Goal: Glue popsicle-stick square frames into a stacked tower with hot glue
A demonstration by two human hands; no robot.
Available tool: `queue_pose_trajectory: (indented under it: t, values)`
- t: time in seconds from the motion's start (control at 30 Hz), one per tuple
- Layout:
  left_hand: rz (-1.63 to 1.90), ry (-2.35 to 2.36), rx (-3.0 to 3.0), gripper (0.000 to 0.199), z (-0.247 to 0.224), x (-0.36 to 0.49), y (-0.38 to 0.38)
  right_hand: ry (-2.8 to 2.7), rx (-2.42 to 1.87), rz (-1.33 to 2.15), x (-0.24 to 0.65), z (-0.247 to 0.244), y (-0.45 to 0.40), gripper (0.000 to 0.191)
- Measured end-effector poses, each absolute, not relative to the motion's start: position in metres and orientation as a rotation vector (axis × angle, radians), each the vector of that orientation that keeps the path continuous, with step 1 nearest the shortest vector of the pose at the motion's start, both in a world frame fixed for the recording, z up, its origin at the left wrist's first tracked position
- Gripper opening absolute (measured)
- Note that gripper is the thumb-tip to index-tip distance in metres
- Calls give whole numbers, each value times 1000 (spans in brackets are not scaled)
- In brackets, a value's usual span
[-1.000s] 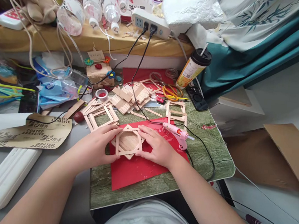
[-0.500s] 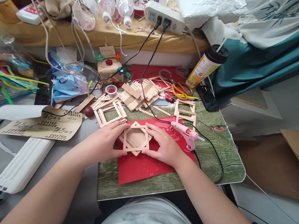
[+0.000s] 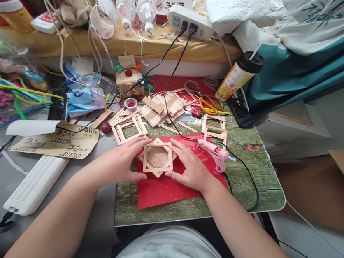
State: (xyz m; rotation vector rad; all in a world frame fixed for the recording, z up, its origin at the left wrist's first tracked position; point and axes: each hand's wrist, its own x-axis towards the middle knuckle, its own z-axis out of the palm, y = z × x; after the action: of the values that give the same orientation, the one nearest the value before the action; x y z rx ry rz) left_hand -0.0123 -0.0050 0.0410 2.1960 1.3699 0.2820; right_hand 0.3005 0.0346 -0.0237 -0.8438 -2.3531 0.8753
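A square frame of flat wooden sticks (image 3: 157, 171) lies on top of a twisted stack of similar squares, over the red sheet (image 3: 151, 197). On its left side is my left hand (image 3: 121, 160), thumb and fingers apart, fingertips near the upper left corner. My right hand (image 3: 191, 166) is curved round the right side, its fingertips and thumb at the frame's right corners. The pink glue gun (image 3: 216, 151) lies just right of my right hand.
Loose stick frames (image 3: 130, 130) and a pile of sticks (image 3: 162, 107) lie behind. Orange-handled scissors (image 3: 210, 105), a drink cup (image 3: 238, 76) and a phone (image 3: 240, 112) stand or lie farther back. Sandpaper (image 3: 55, 142) is at left. Black cables cross the green board (image 3: 248, 166).
The square frame has turned slightly and sits more level over the stack. My left fingers have come away from its left edge. The whole view has shifted a little.
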Motion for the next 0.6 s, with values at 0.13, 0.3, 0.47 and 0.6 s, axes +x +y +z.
queue_pose_trajectory:
  t: [0.13,0.3,0.47,0.6]
  values:
    - [261,1385,2189,96,42,-12,-5,-2361,-842,882,300,-24,34,95]
    - [272,1394,2188,94,41,-12,-4,-2374,-869,875,301,-24,34,87]
    - [276,1379,2221,96,39,-12,-4,-2392,-887,856,299,-25,37,83]
    - [281,1379,2254,96,37,-11,-4,-2419,-846,648,297,-14,26,84]
